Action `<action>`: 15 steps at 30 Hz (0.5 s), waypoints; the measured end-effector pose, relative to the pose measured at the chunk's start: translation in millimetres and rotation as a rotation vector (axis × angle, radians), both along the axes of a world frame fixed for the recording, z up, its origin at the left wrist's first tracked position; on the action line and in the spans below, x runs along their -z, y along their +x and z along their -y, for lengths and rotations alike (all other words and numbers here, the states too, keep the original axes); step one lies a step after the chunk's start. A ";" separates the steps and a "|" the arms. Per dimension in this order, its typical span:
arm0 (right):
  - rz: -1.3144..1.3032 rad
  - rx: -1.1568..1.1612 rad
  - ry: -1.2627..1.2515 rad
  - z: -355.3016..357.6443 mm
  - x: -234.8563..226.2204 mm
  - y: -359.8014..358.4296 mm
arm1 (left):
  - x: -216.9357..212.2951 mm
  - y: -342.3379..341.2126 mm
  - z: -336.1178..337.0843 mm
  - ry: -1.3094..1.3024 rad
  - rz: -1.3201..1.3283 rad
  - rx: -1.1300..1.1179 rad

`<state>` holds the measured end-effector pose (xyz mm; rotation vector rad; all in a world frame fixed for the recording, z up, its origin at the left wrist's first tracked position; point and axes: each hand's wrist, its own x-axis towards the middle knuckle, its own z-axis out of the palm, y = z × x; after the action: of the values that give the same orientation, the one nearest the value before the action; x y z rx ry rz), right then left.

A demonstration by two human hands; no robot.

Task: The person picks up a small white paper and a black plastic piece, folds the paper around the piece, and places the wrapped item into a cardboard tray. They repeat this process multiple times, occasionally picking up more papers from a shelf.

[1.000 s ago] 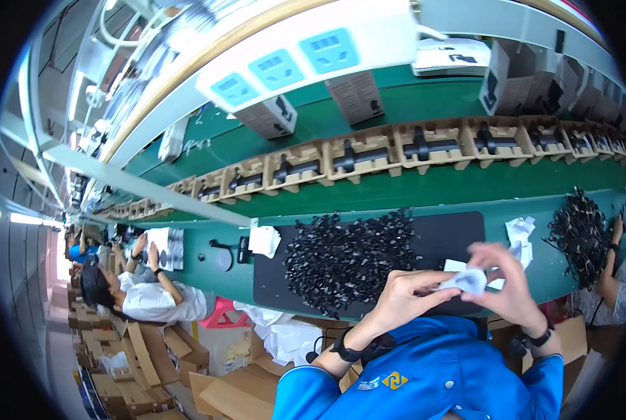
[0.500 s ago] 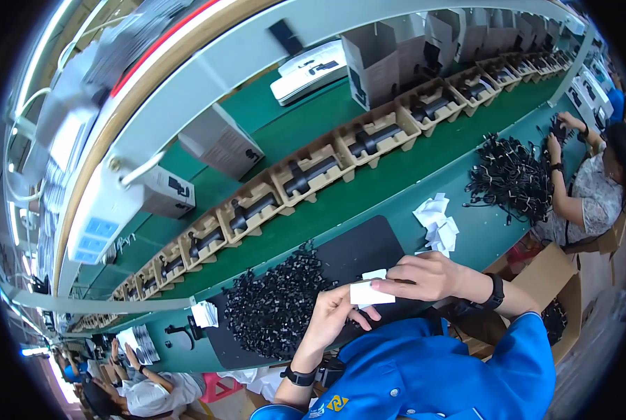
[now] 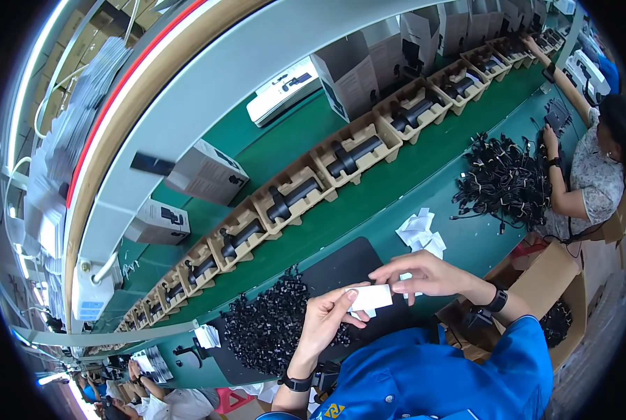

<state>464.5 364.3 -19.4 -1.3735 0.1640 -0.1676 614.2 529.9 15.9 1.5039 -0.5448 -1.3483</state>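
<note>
A small white slip of paper (image 3: 373, 298) is pinched between the thumb and fingers of my left hand (image 3: 327, 315), with white edges showing beneath it. My right hand (image 3: 425, 273) hovers just right of the slip, its fingers stretched and apart. A bit of white shows behind those fingers; whether they touch it is unclear. Below both hands lies a black mat (image 3: 348, 262), whose left part carries a heap of small black parts (image 3: 267, 325). Beyond my right hand, loose white papers (image 3: 419, 231) lie on the green table.
Along the green conveyor (image 3: 425, 150) runs a row of cardboard trays (image 3: 327, 189) holding black devices. Grey boxes (image 3: 348, 84) stand behind. To the right are bundled black cables (image 3: 502, 178), a co-worker (image 3: 586, 175) and an open carton (image 3: 572, 294). White papers (image 3: 207, 337) sit left.
My right hand has come off the slip and its fingers have spread; the left still holds it. The trays appear shifted leftward, and the right co-worker's arm now reaches toward them.
</note>
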 end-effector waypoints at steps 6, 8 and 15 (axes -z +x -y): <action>-0.087 0.158 0.080 0.3 8.1 16.1 | 3.2 -4.1 21.7 -0.037 0.007 -0.087; 0.032 0.313 -0.083 -4.3 14.8 21.2 | 6.1 -8.2 26.8 -0.046 -0.006 -0.138; 0.152 0.612 -0.321 -20.9 25.6 29.0 | 26.4 -12.0 38.3 -0.076 0.138 -0.219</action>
<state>493.4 385.2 -45.0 -1.5880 0.4428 -0.8367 602.3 491.6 -10.5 1.5537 -0.4965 -1.0504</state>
